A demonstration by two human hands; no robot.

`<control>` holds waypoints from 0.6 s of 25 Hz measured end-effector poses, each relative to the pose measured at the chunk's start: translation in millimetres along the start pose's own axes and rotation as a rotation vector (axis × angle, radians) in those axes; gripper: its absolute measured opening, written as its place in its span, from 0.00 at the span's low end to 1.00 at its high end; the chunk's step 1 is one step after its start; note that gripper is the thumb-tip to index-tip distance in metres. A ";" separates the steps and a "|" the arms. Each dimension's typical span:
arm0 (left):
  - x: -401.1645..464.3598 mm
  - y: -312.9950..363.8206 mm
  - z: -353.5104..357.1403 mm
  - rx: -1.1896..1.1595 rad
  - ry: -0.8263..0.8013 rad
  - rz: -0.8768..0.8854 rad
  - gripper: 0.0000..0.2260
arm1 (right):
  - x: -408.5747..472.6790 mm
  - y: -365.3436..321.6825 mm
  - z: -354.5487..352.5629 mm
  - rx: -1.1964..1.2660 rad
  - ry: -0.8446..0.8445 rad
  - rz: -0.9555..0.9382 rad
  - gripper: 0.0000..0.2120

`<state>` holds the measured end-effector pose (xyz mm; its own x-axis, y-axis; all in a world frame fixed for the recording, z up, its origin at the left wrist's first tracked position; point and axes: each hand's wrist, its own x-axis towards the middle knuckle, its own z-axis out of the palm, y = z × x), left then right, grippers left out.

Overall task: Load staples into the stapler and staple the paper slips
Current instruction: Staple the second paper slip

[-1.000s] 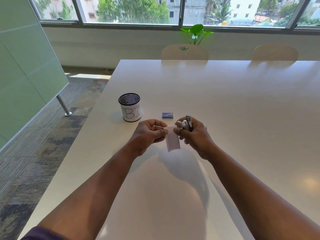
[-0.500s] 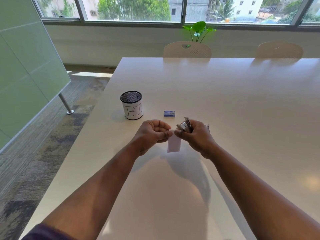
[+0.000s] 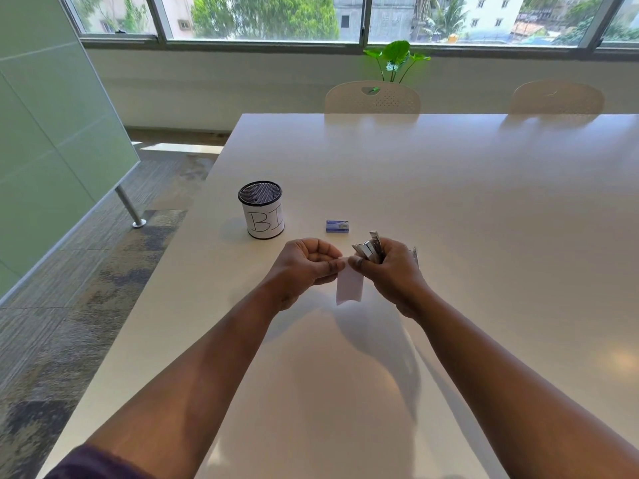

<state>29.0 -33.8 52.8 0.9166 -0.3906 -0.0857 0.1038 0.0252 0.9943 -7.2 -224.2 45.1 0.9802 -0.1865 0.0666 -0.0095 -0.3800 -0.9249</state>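
Note:
A white paper slip hangs down between my two hands above the white table. My left hand pinches the slip's top left corner with thumb and forefinger. My right hand holds a small silver stapler in its fist, and its thumb and fingertip also touch the slip's top right edge. A small blue staple box lies on the table just beyond my hands. Whether the stapler's mouth is on the paper is hidden by my fingers.
A black mesh cup wrapped in white paper with letters "BI" stands at the left, near the table's left edge. Two pale chairs and a green plant sit beyond the far edge. A green glass partition stands left.
The paper slip has turned from slanted to hanging nearly straight down. Both hands have stayed close together at the slip's top edge, and the view has shifted slightly.

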 end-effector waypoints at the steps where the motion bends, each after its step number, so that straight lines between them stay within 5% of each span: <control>1: 0.4 -0.1 0.3 -0.002 0.002 -0.002 0.06 | 0.2 -0.2 -0.2 -0.009 -0.002 -0.001 0.11; 15: 3.2 -3.7 1.9 -0.030 0.017 -0.022 0.05 | 1.6 -3.8 -0.6 -0.137 0.018 -0.096 0.12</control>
<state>30.9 -36.9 49.0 0.9203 -0.3755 -0.1094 0.1357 0.0443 0.9898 -5.7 -223.5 48.9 0.9743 -0.1587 0.1601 0.0561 -0.5171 -0.8541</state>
